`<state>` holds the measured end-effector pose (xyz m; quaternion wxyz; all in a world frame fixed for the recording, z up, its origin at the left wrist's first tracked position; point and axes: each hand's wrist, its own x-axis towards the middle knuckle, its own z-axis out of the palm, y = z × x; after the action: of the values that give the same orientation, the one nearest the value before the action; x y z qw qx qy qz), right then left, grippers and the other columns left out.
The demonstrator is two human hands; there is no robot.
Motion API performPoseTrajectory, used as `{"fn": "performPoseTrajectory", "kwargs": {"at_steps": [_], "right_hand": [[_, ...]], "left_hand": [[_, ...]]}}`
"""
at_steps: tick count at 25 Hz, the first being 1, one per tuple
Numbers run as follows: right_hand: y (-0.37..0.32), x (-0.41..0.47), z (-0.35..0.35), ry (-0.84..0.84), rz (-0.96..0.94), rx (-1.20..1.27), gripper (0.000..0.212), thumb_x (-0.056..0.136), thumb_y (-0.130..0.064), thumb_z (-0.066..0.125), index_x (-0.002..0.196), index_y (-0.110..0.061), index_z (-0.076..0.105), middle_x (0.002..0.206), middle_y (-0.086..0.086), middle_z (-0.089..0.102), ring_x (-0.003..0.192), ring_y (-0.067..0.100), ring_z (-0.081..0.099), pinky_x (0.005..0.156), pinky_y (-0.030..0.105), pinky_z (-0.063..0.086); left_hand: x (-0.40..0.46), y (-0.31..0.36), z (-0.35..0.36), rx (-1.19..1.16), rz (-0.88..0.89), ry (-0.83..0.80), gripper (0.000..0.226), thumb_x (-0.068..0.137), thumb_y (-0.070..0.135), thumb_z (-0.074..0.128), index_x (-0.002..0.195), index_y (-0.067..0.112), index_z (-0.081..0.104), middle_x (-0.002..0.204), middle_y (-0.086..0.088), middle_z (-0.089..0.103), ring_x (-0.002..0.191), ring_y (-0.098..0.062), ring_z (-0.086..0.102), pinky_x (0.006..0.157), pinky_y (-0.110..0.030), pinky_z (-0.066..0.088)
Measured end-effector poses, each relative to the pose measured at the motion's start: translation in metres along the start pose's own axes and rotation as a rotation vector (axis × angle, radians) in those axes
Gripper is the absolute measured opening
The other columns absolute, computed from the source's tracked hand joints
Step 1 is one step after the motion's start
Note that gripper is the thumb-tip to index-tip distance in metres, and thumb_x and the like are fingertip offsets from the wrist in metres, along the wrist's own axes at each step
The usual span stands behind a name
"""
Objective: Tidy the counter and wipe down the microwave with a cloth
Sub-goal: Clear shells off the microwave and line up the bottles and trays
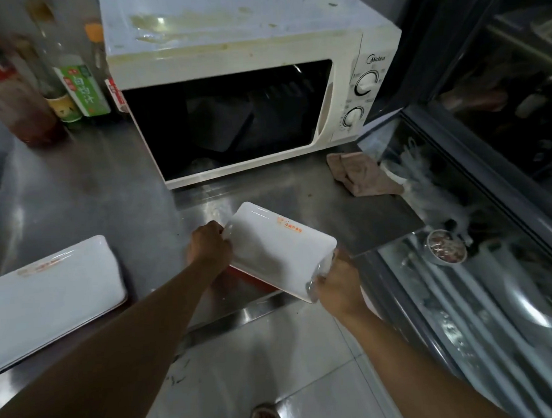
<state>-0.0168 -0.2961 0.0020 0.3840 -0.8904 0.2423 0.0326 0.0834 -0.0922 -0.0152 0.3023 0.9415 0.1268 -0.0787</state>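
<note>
Both hands, left hand (210, 244) and right hand (336, 285), grip a white rectangular plastic tray (278, 250) at six o'clock from the stained white microwave (246, 92), apparently unwiped; the crumpled pinkish cloth (362, 174) lies unused at four.

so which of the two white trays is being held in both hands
The white tray in front of the microwave, tilted, gripped by the left hand and right hand. The other tray lies untouched at far left.

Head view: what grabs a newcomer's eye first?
The white tray held at centre, above the counter's front edge, left hand and right hand each gripping an end. Behind it, the white microwave, its top smeared with yellowish grime. A pinkish cloth lies crumpled by its right front corner.
</note>
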Motion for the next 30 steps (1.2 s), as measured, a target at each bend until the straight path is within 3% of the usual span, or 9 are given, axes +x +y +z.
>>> {"fn": "performPoseTrajectory", "kwargs": {"at_steps": [4, 7, 11, 14, 20, 25, 30], "right_hand": [[-0.014, 0.004, -0.002, -0.022, -0.027, -0.019, 0.051, 0.068, 0.003, 0.059, 0.118, -0.001, 0.051, 0.116, 0.016, 0.056, 0.104, 0.030, 0.056, 0.082, 0.029, 0.047], [-0.037, 0.006, 0.002, -0.041, -0.113, -0.028, 0.051, 0.069, 0.003, 0.056, 0.119, -0.004, 0.052, 0.117, 0.015, 0.057, 0.103, 0.029, 0.057, 0.079, 0.025, 0.043], [-0.078, 0.001, 0.021, -0.103, -0.233, -0.054, 0.050, 0.067, 0.002, 0.063, 0.116, -0.007, 0.055, 0.114, 0.011, 0.058, 0.105, 0.027, 0.056, 0.081, 0.028, 0.048], [-0.116, -0.013, 0.047, -0.190, -0.280, -0.054, 0.054, 0.069, 0.003, 0.065, 0.120, -0.009, 0.052, 0.119, 0.010, 0.057, 0.108, 0.027, 0.056, 0.087, 0.033, 0.051], [-0.177, -0.046, 0.112, -0.278, -0.463, -0.075, 0.039, 0.075, 0.006, 0.051, 0.112, -0.005, 0.056, 0.113, 0.014, 0.059, 0.101, 0.029, 0.058, 0.085, 0.039, 0.052], [-0.212, -0.064, 0.168, -0.360, -0.496, -0.200, 0.034, 0.075, 0.006, 0.050, 0.108, -0.003, 0.056, 0.111, 0.014, 0.058, 0.099, 0.030, 0.057, 0.080, 0.034, 0.051], [-0.220, -0.068, 0.202, -0.397, -0.504, -0.258, 0.035, 0.074, 0.006, 0.050, 0.107, -0.004, 0.056, 0.110, 0.013, 0.056, 0.097, 0.027, 0.056, 0.080, 0.035, 0.051]], "left_hand": [[-0.007, -0.013, -0.013, -0.030, -0.034, 0.045, 0.018, 0.084, 0.007, 0.051, 0.095, 0.009, 0.065, 0.098, -0.014, 0.067, 0.091, -0.032, 0.061, 0.076, -0.033, 0.049], [-0.017, -0.030, -0.038, -0.088, -0.061, 0.097, 0.014, 0.085, 0.004, 0.049, 0.088, 0.010, 0.062, 0.093, -0.011, 0.065, 0.081, -0.026, 0.057, 0.066, -0.025, 0.043], [-0.039, -0.062, -0.080, -0.146, -0.146, 0.179, 0.013, 0.086, 0.006, 0.049, 0.080, 0.016, 0.055, 0.077, -0.002, 0.059, 0.073, -0.023, 0.056, 0.063, -0.032, 0.049], [-0.054, -0.096, -0.118, -0.130, -0.208, 0.281, 0.010, 0.085, 0.009, 0.050, 0.079, 0.017, 0.054, 0.077, 0.001, 0.056, 0.076, -0.022, 0.052, 0.066, -0.030, 0.041], [-0.078, -0.175, -0.177, -0.152, -0.355, 0.404, 0.022, 0.081, 0.007, 0.055, 0.063, 0.018, 0.048, 0.065, 0.004, 0.052, 0.065, -0.016, 0.046, 0.057, -0.026, 0.031], [-0.085, -0.233, -0.199, -0.097, -0.434, 0.395, 0.015, 0.078, 0.009, 0.061, 0.066, 0.014, 0.055, 0.065, -0.001, 0.054, 0.069, -0.023, 0.050, 0.066, -0.026, 0.036], [-0.084, -0.266, -0.197, -0.095, -0.463, 0.353, 0.011, 0.081, 0.013, 0.065, 0.075, 0.014, 0.056, 0.073, -0.001, 0.058, 0.071, -0.019, 0.052, 0.067, -0.025, 0.040]]}}
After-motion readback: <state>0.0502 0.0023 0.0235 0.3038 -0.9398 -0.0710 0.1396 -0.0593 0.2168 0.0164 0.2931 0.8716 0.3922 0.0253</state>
